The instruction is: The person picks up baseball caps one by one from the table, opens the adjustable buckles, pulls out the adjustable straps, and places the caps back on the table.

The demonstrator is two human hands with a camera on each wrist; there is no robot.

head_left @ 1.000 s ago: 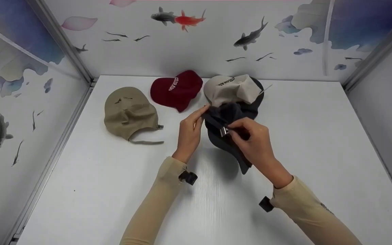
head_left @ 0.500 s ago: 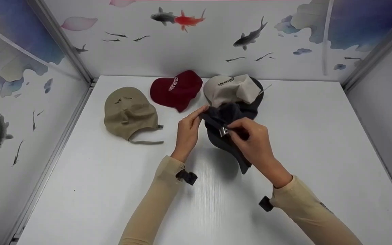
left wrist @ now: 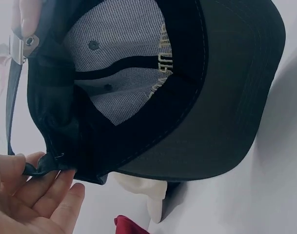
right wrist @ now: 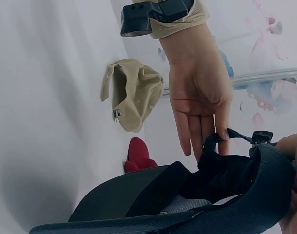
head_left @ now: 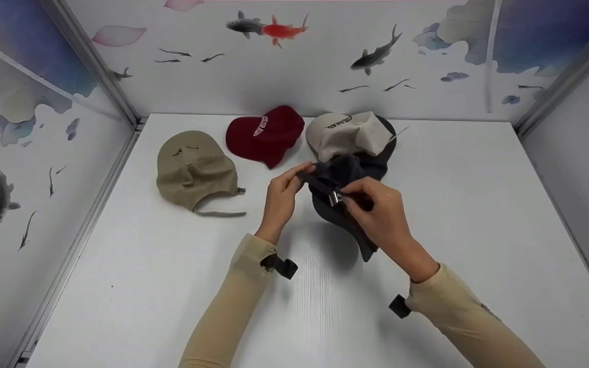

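Observation:
A dark navy cap (head_left: 343, 221) is held up between both hands, its inside and brim (left wrist: 241, 87) showing in the left wrist view. The left hand (head_left: 280, 204) pinches the cap's back strap (head_left: 315, 183) between thumb and fingers. At the metal buckle (head_left: 335, 198) on that strap, the right hand (head_left: 384, 212) pinches the cap's edge. In the right wrist view, the strap runs from the buckle (right wrist: 261, 137) to the left hand's fingertips (right wrist: 224, 145). The crown partly hides the right hand's fingers there.
A khaki cap (head_left: 195, 168) with its strap undone lies at the left of the white table (head_left: 161, 296). Behind it sits a red cap (head_left: 269, 133). A cream cap (head_left: 345, 134) rests on another dark cap (head_left: 390, 145) near the back wall (head_left: 315, 76).
The left hand has shifted slightly left and towards the body, and the strap is drawn out straighter from the buckle. The right hand has hardly moved.

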